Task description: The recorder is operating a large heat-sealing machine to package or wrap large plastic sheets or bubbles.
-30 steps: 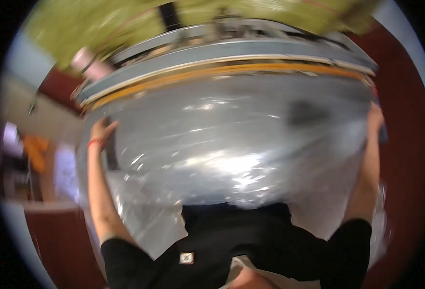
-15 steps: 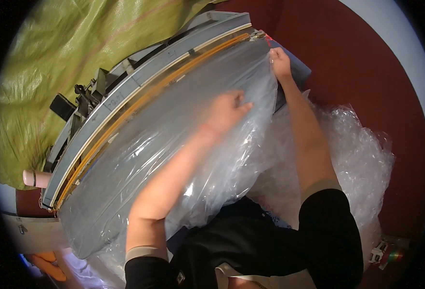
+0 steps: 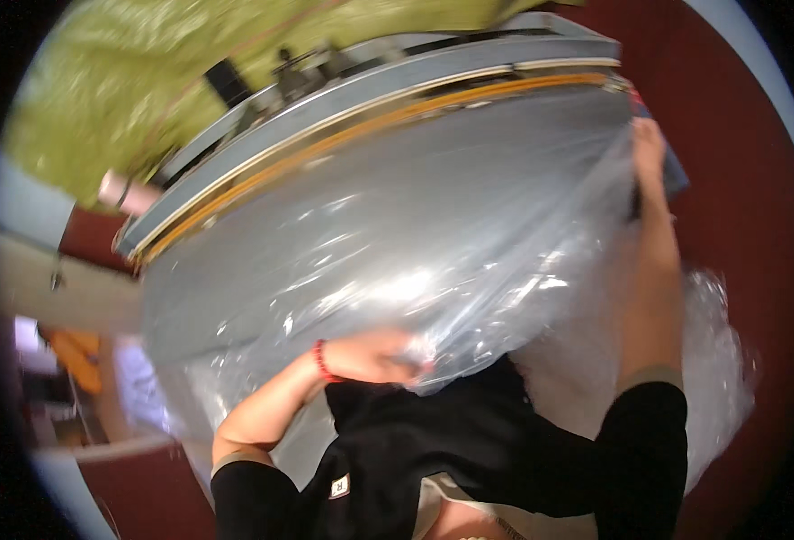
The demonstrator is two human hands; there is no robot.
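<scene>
Clear plastic film [image 3: 469, 310] lies over the wide grey table surface [image 3: 397, 171] in front of me and hangs off its near edge. My left hand [image 3: 370, 355], a red bead bracelet at its wrist, is close to my body. Its fingers, partly smeared by motion, are curled on the film's near edge. At the far right corner of the surface, my right hand [image 3: 649, 148] is closed on the film, which stretches in creases from there toward my left hand.
Beyond the surface run an orange strip [image 3: 361, 130] and a grey metal frame [image 3: 397, 67] with dark fittings. Yellow-green sheeting [image 3: 145, 81] lies behind. A pink bottle [image 3: 127, 192] stands at the frame's left end. More crumpled film [image 3: 716, 378] bulges at right over the dark red floor [image 3: 730, 207].
My left hand has come from over the middle of the surface back toward my body, at the film's near edge. My right hand stays at the corner. The view has turned left.
</scene>
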